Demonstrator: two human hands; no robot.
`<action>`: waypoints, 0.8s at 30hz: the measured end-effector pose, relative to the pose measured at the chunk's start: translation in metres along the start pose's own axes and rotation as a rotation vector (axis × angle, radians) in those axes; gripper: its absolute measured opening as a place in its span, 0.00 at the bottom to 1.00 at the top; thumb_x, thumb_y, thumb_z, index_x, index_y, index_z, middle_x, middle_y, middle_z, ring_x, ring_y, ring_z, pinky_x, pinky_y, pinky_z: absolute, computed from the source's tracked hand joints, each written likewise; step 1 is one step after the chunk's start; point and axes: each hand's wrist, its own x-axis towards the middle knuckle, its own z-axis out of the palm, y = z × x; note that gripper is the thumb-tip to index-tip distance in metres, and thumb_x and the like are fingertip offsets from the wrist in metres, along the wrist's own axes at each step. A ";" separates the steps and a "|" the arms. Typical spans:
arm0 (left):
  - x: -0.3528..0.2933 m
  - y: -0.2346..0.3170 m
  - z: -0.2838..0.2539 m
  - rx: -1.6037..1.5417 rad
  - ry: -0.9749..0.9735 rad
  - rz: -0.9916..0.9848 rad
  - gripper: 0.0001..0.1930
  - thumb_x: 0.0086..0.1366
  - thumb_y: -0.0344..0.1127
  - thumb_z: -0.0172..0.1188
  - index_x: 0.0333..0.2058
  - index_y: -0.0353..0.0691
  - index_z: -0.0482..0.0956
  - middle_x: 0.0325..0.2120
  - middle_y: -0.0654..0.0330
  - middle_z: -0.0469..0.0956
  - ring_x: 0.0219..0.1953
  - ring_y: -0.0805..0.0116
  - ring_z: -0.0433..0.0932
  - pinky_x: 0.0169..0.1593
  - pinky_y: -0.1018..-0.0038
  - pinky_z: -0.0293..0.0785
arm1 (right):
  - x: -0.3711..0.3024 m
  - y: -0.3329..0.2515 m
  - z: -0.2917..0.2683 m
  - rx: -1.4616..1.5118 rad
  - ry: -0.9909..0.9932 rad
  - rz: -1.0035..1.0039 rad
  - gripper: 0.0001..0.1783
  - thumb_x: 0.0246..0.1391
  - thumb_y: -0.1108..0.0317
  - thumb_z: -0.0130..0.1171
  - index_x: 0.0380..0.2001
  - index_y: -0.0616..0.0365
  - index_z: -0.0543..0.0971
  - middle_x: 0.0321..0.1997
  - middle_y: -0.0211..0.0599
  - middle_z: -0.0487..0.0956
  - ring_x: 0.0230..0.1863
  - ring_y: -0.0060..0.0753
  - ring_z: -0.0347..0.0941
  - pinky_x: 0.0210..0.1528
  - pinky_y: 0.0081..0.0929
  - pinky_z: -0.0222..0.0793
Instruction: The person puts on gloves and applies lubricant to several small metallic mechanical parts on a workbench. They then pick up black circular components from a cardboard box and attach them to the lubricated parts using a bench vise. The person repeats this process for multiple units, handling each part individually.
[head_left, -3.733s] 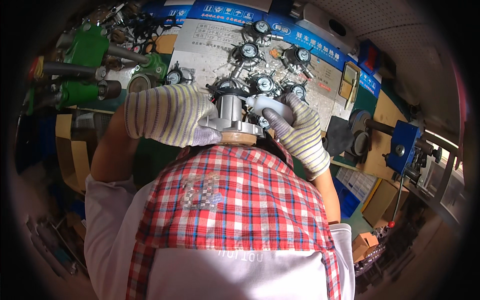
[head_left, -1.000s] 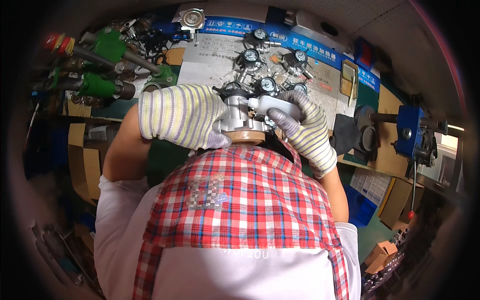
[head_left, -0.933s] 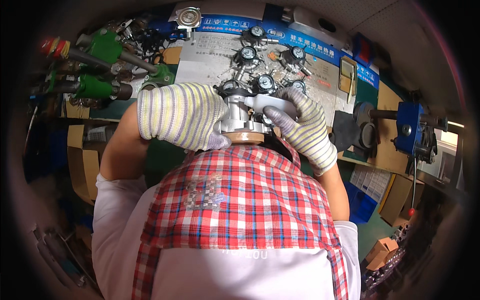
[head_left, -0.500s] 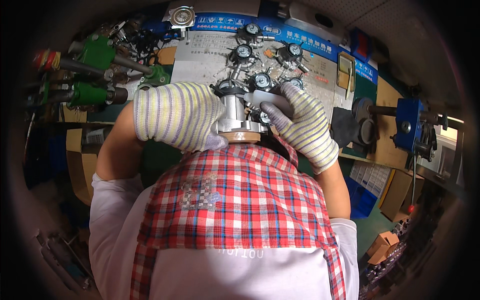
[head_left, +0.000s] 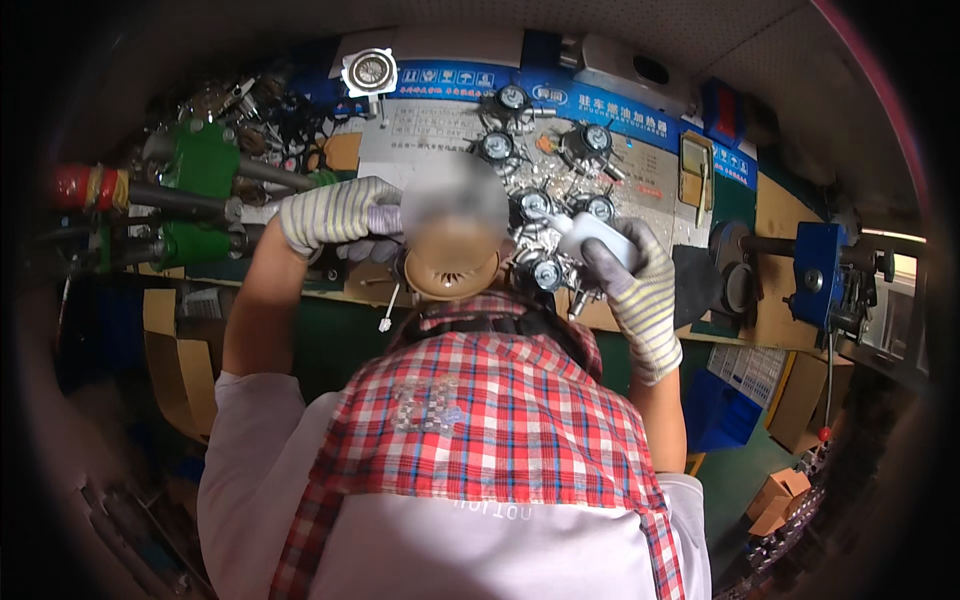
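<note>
My gloved left hand (head_left: 345,218) has its fingers curled at the side of a round brown fan-like part (head_left: 453,265), with a dark slotted opening on its near face. The upper part of this piece is blurred. A thin lead with a small white connector (head_left: 386,324) hangs beside it. My gloved right hand (head_left: 640,300) grips a small white squeeze bottle (head_left: 603,242), its nozzle pointing left. Just left of the bottle, several metal motor assemblies with round dark tops stand on the bench, among them a near one (head_left: 546,273) and a far one (head_left: 590,142).
Green clamp-like machine fixtures (head_left: 200,185) stand at left, before a heap of loose parts. A blue press-like tool (head_left: 815,250) is at right. A square metal part with a round grille (head_left: 373,72) stands at the back, and a small tray (head_left: 695,165) lies at right.
The held metal assembly has tipped so its brown end faces the camera. My left hand has shifted upward. My right hand and the bottle have moved right and nearer, away from the assembly.
</note>
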 end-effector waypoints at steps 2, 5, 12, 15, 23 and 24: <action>0.021 -0.036 -0.032 -0.271 0.092 0.001 0.25 0.66 0.59 0.60 0.39 0.38 0.81 0.18 0.68 0.76 0.14 0.82 0.69 0.18 0.84 0.65 | 0.000 -0.002 -0.004 0.059 0.056 0.033 0.19 0.54 0.58 0.69 0.40 0.62 0.79 0.28 0.29 0.79 0.26 0.14 0.72 0.28 0.17 0.68; 0.092 -0.086 -0.067 -0.437 0.364 0.095 0.21 0.65 0.58 0.62 0.36 0.44 0.80 0.24 0.70 0.77 0.25 0.83 0.73 0.28 0.83 0.69 | -0.006 -0.006 -0.005 0.172 0.182 0.072 0.19 0.55 0.57 0.69 0.40 0.61 0.78 0.26 0.27 0.78 0.25 0.13 0.70 0.26 0.16 0.66; 0.282 -0.151 -0.158 -0.626 0.729 0.132 0.21 0.57 0.32 0.65 0.49 0.41 0.71 0.40 0.61 0.77 0.42 0.67 0.75 0.45 0.72 0.73 | -0.027 -0.012 0.004 0.155 0.525 0.146 0.25 0.53 0.51 0.69 0.40 0.62 0.77 0.28 0.31 0.79 0.23 0.19 0.73 0.25 0.18 0.67; 0.342 -0.227 -0.199 -0.322 0.913 0.220 0.25 0.61 0.37 0.64 0.56 0.39 0.72 0.47 0.57 0.79 0.51 0.63 0.75 0.57 0.69 0.69 | -0.038 -0.012 0.006 0.225 0.624 0.142 0.25 0.51 0.50 0.71 0.39 0.60 0.75 0.26 0.30 0.77 0.22 0.21 0.73 0.23 0.19 0.67; 0.270 -0.203 -0.120 0.501 1.441 0.032 0.26 0.61 0.43 0.62 0.55 0.36 0.73 0.51 0.40 0.75 0.56 0.42 0.72 0.61 0.57 0.67 | -0.034 -0.023 0.017 0.172 0.593 0.115 0.30 0.51 0.44 0.69 0.40 0.62 0.75 0.25 0.34 0.78 0.20 0.22 0.71 0.23 0.19 0.64; 0.244 -0.213 -0.105 0.369 1.397 0.161 0.24 0.62 0.41 0.61 0.54 0.35 0.74 0.50 0.40 0.75 0.55 0.43 0.72 0.60 0.57 0.67 | -0.031 -0.023 0.017 0.190 0.548 0.103 0.30 0.51 0.45 0.69 0.40 0.62 0.75 0.25 0.35 0.78 0.20 0.22 0.72 0.23 0.20 0.64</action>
